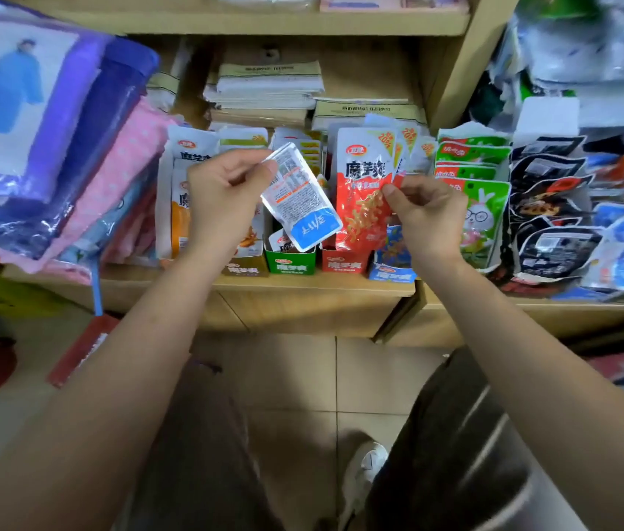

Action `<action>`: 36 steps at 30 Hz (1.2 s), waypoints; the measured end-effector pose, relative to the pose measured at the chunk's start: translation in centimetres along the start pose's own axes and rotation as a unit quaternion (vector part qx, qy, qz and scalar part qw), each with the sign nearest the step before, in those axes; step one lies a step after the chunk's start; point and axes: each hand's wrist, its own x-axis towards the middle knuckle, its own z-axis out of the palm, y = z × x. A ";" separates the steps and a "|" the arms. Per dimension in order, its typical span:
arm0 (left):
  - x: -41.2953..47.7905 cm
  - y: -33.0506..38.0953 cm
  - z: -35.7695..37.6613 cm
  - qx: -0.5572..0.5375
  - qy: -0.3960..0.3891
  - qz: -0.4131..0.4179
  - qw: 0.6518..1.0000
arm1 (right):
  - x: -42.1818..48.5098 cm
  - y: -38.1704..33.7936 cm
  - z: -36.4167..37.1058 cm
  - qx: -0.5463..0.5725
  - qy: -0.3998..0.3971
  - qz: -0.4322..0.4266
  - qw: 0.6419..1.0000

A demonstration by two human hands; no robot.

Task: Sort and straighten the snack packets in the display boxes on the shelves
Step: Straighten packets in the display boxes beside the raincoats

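Left hand (226, 193) pinches glossy white-and-blue foil packet (301, 201), back side out, tilted above green cardboard display box (290, 260). Right hand (427, 212) pinches shiny red plastic packet (364, 189) upright over red cardboard box (345, 261) on wooden shelf (314, 287).

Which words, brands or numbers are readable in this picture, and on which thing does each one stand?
"魔芋爽": on the red packet that the right hand pinches.
"20%": on that packet's top corner.
"魔芋爽": on the fronts of the green box, red box and blue box.
Fine print on the white packet in the left hand: too small to read.
Headers on the paper stacks behind: blurred.
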 end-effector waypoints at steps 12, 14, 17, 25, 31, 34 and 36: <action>4.6 -0.7 -1.3 0.010 -0.119 -0.019 0.993 | -0.8 -1.0 1.8 -0.045 0.067 0.040 0.996; 5.0 -0.2 -1.6 0.005 -0.114 -0.019 0.993 | -1.3 -1.3 1.8 -0.058 0.104 0.027 0.992; 5.7 0.6 -1.9 0.010 -0.080 -0.001 0.997 | -2.0 -1.9 2.4 -0.086 0.144 -0.011 0.986; 4.4 -0.4 -3.7 0.014 0.074 0.038 0.996 | -1.2 -1.0 2.4 -0.266 0.017 -0.101 0.958; 1.4 1.0 -4.3 -0.016 0.158 0.067 0.985 | 0.8 -1.7 2.3 -0.336 -0.078 -0.106 0.933; -0.3 1.5 -4.2 -0.002 0.152 0.047 0.987 | 0.7 -1.2 2.2 -0.358 -0.076 -0.068 0.928; -1.2 1.6 -4.3 0.012 0.142 0.038 0.989 | -0.1 -1.2 2.1 -0.324 -0.058 -0.088 0.940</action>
